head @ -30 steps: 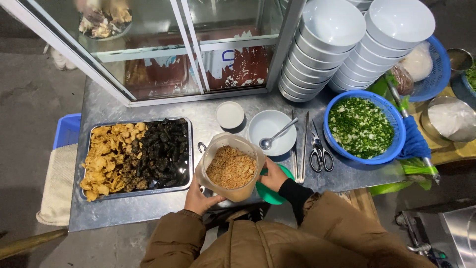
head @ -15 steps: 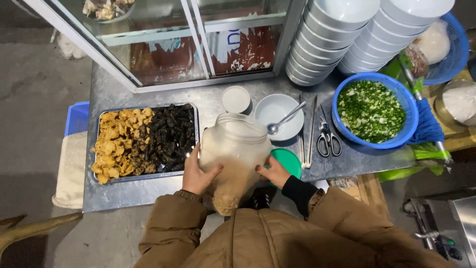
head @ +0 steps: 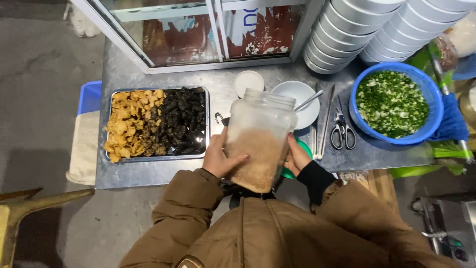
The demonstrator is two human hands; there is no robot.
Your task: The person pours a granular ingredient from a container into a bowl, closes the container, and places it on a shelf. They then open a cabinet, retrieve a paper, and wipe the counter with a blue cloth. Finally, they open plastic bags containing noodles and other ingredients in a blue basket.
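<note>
A grey metal bench (head: 148,173) runs across the middle of the frame, with a glass-fronted case (head: 198,30) along its upper edge and stacks of white bowls (head: 347,34) at the upper right. At centre, both hands grip a clear plastic jar (head: 260,136) lifted off the bench and tilted, brown crumbs filling its lower half; the left hand (head: 223,159) clasps its left side with fingers wrapped round, the right hand (head: 297,156) presses its right side. Left of the jar lies a metal tray (head: 156,124) of golden and dark fried pieces. Behind the jar sit a small white lid (head: 249,82) and a white bowl with a spoon (head: 300,101). Tongs (head: 325,124), scissors (head: 342,130) and a blue bowl of chopped greens (head: 391,101) lie to the right
</note>
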